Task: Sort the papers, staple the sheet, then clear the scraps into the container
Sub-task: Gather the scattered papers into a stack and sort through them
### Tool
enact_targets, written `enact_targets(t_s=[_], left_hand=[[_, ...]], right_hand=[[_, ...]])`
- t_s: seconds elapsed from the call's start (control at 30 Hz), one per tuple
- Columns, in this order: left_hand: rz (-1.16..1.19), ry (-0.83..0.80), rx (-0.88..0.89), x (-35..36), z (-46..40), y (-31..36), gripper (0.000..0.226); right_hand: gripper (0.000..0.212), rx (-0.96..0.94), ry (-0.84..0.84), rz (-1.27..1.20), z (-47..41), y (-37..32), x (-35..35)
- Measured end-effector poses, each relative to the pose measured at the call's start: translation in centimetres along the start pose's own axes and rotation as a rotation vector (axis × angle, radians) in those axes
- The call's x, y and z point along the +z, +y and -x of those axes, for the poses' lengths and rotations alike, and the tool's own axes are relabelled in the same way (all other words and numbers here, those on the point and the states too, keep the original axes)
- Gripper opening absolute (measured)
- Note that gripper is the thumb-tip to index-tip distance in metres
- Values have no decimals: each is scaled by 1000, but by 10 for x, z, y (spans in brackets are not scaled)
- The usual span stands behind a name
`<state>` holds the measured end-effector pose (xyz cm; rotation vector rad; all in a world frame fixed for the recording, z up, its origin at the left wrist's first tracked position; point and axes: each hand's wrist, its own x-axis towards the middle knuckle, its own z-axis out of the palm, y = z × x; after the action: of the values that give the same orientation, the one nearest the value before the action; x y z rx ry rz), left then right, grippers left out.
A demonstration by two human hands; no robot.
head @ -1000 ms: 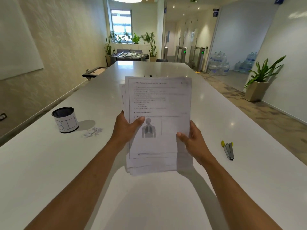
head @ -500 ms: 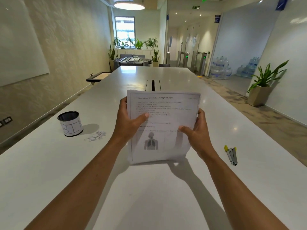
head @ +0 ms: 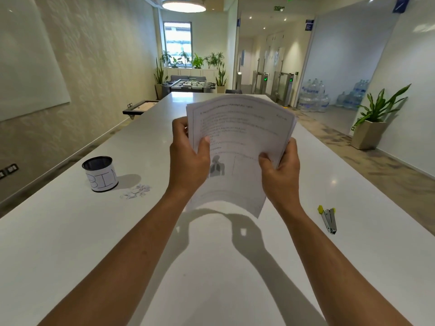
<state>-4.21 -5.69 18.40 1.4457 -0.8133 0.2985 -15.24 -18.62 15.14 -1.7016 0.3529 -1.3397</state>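
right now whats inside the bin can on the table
The bin can stands upright, left of the hands, and its open top shows only a dark interior. Nothing sticks out above the rim; the bottom is hidden by the wall. The scraps lie outside on the table.

A potted plant point(head: 374, 114) stands beside stacked water bottles point(head: 315, 95) across the floor.
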Motion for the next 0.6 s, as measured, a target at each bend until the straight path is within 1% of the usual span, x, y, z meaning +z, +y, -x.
enact_targets(t_s=[0.1,0.2,0.27,0.37,0.43,0.5,0.53,0.6], left_hand=[[28,-10,-78,5,12,-13,31],[90,6,-270,10,37,-44,25],[135,22,-334,13,51,-58,25],[197,34,-303,12,54,-54,27],[242,49,-245,10,47,-45,34],[281,51,-205,9,42,-44,31],[296,44,-206,9,43,-48,28],[284,20,-253,11,52,-62,28]], right_hand=[[35,41,7,68,12,13,1],[35,148,-51,82,41,41,3],[34,192,-62,91,55,55,5],[31,217,-39,76,53,52,8],[32,188,-12,46,46,46,8],[34,150,7,25,41,44,7],[35,151,12,21,42,46,6],[37,202,0,36,51,57,4]])
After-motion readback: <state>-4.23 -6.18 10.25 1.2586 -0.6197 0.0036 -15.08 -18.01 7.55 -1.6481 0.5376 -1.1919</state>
